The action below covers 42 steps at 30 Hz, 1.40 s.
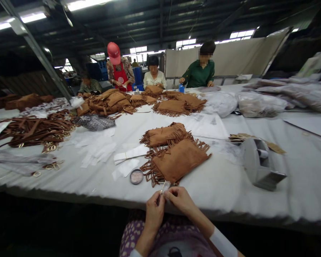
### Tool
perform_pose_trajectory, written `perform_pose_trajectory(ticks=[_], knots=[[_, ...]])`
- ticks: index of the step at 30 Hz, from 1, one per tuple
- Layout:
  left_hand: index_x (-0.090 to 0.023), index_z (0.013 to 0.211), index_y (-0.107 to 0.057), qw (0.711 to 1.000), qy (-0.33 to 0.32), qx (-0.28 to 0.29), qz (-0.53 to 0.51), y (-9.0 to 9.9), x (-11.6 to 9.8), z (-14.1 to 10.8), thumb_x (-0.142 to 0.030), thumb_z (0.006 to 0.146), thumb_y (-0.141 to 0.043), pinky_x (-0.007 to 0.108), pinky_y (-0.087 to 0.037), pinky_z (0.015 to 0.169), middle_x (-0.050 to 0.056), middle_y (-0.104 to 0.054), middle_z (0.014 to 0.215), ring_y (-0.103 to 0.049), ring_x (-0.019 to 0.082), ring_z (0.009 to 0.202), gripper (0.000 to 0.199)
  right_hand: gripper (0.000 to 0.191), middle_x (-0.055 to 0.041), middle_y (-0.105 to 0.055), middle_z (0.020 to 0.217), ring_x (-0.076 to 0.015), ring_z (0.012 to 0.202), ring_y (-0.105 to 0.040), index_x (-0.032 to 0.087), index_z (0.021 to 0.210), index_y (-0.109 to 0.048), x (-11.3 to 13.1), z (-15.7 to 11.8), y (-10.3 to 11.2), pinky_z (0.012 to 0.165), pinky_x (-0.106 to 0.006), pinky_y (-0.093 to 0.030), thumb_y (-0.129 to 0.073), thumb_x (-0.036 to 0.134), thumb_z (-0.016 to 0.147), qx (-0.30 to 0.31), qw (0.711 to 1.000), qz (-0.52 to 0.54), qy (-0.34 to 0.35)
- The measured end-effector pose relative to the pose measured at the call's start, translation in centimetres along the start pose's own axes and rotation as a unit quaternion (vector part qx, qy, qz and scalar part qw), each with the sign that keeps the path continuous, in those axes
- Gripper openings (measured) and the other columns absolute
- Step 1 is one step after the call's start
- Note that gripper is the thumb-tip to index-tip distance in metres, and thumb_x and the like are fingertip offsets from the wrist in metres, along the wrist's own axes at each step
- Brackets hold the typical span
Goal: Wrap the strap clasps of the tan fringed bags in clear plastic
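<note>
At the table's near edge, my left hand [155,208] and my right hand [182,200] meet with pinched fingers on a small whitish translucent piece [165,186], perhaps thin plastic or tissue; its exact kind is not clear. Just beyond my fingertips lies a brown fringed bag [180,160], its lower corner close to the piece. Behind it and partly overlapped rests a second brown fringed bag [166,135]. A small round dark-rimmed tin [136,176] sits left of the nearer bag. White paper strips [130,154] lie beside the fringe.
A grey tape dispenser [262,164] stands at right. Brown straps with metal rings [29,130] are heaped at left, near scattered white slips [98,150]. More fringed bags [112,101] and plastic-wrapped bundles [262,103] lie farther back. Several co-workers [202,69] are across the white-covered table [224,192].
</note>
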<state>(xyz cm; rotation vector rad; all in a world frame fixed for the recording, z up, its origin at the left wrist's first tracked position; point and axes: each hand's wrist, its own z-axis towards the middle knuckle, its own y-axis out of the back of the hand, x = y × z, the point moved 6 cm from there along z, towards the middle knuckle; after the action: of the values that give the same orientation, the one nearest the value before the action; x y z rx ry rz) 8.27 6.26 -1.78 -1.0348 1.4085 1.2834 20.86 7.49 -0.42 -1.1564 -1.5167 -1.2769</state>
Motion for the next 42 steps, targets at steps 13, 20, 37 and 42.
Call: perform_pose_trajectory(ticks=[13,20,37,42], knots=[[-0.018,0.082,-0.06,0.999,-0.003,0.018,0.033,-0.1,0.1,-0.2,-0.042,0.087,-0.042,0.026,-0.039,0.069,0.002,-0.061,0.073,-0.053,0.016,0.07,0.031,0.035,0.0028,-0.051,0.036,-0.0088,0.032,-0.041,0.018,0.044,-0.056,-1.9,0.3,-0.2,0.035,-0.02,-0.031,-0.059,0.039,0.072,-0.043,0.991,-0.05,-0.115],[-0.019,0.071,-0.051,0.997,0.042,0.023,-0.055,-0.9,1.2,-0.1,-0.051,0.084,-0.044,0.021,-0.036,0.054,-0.003,-0.051,0.059,-0.044,0.01,0.053,0.036,0.024,0.001,-0.06,0.046,-0.0077,0.037,-0.044,0.016,0.059,-0.062,-1.8,0.0,-0.5,0.034,-0.017,-0.032,-0.061,0.037,0.07,0.0,0.99,0.066,-0.122],[-0.019,0.097,-0.067,0.998,0.038,-0.048,0.031,0.5,0.7,-0.5,-0.044,0.082,-0.052,0.029,-0.048,0.064,0.007,-0.071,0.083,-0.063,0.019,0.068,0.033,0.023,0.0065,-0.047,0.038,-0.0076,0.034,-0.041,0.018,0.055,-0.053,-2.5,0.2,-0.7,0.035,-0.019,-0.029,-0.062,0.036,0.068,-0.043,0.991,0.063,-0.108],[-0.012,0.078,-0.066,0.96,0.182,-0.002,-0.212,-0.6,2.5,0.0,-0.044,0.067,-0.067,0.018,-0.034,0.043,-0.001,-0.059,0.059,-0.044,0.007,0.045,0.035,0.023,0.0058,-0.053,0.046,-0.0086,0.039,-0.046,0.018,0.06,-0.053,-2.3,0.1,-0.9,0.039,-0.02,-0.035,-0.06,0.039,0.066,0.001,0.991,0.104,-0.082]])
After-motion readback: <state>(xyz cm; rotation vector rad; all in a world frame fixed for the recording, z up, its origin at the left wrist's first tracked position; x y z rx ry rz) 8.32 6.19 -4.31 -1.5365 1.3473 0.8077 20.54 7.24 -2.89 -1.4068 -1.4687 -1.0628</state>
